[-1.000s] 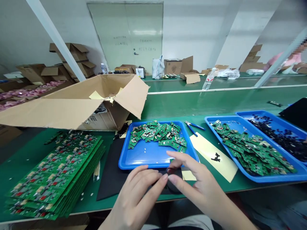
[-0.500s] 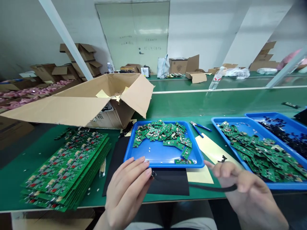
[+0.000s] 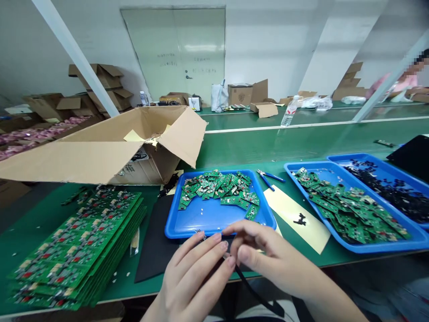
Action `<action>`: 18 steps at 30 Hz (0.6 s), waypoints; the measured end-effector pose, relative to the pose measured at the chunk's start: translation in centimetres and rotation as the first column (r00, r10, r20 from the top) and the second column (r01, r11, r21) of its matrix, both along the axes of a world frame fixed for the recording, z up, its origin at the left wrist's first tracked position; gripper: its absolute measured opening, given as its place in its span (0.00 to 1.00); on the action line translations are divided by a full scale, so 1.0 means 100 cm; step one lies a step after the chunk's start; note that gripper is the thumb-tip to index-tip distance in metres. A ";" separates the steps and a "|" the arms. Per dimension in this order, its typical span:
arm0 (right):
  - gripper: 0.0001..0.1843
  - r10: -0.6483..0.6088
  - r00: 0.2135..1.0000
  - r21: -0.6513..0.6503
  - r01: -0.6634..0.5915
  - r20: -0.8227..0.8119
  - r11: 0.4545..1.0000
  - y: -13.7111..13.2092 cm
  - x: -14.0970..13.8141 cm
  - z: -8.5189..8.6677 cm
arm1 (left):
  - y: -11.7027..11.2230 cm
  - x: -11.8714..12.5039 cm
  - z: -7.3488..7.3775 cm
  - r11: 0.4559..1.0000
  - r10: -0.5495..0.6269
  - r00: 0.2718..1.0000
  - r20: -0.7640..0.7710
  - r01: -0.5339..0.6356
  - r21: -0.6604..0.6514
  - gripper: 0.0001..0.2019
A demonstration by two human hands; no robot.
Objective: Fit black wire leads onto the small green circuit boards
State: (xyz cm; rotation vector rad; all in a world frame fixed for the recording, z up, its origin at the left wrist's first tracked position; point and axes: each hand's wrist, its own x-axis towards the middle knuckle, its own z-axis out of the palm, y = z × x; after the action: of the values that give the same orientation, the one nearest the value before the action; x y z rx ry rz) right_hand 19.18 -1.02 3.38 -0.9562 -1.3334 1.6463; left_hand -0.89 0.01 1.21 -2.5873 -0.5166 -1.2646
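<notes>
My left hand (image 3: 201,277) is in front of the near edge of a blue tray (image 3: 187,226), fingers pressed together around one end of a thin black strip (image 3: 251,288). From the fingertips the strip hangs down over the table edge, its other end loose. My right hand (image 3: 264,255) meets the left fingertips with fingers curled; what it pinches there is hidden. A small part shows beyond the left fingertips, too little to name. Small green circuit boards (image 3: 217,185) lie heaped in the tray, and a black mat (image 3: 152,250) lies partly under it.
Stacked green board panels (image 3: 77,241) stand at left, behind them an open carton (image 3: 157,156). Blue-handled pliers (image 3: 268,179) and yellow paper (image 3: 301,223) with a small black piece (image 3: 300,219) are right of the tray. Further right are trays of boards (image 3: 351,210) and black parts (image 3: 392,188). A person (image 3: 398,80) is far right.
My right hand has moved left to meet my left hand. The black strip, earlier stretched between both hands, now hangs down. The view has turned slightly right.
</notes>
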 end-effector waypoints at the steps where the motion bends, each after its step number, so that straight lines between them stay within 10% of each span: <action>1: 0.25 0.044 0.998 -0.049 -0.046 -0.033 0.998 0.000 -0.003 -0.003 | 0.000 0.000 0.000 1.000 0.007 1.000 0.014 -0.007 -0.011 0.14; 18: 0.16 -0.137 0.980 -0.138 0.116 -0.148 0.984 -0.011 -0.018 -0.015 | 0.001 -0.003 -0.002 0.990 0.112 0.990 0.088 -0.104 -0.091 0.09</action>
State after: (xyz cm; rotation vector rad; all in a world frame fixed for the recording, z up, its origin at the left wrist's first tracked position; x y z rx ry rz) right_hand 17.33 -2.15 1.92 -0.9455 -1.0505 1.6882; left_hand -1.22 0.07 0.98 -2.5388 -0.7338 -1.3598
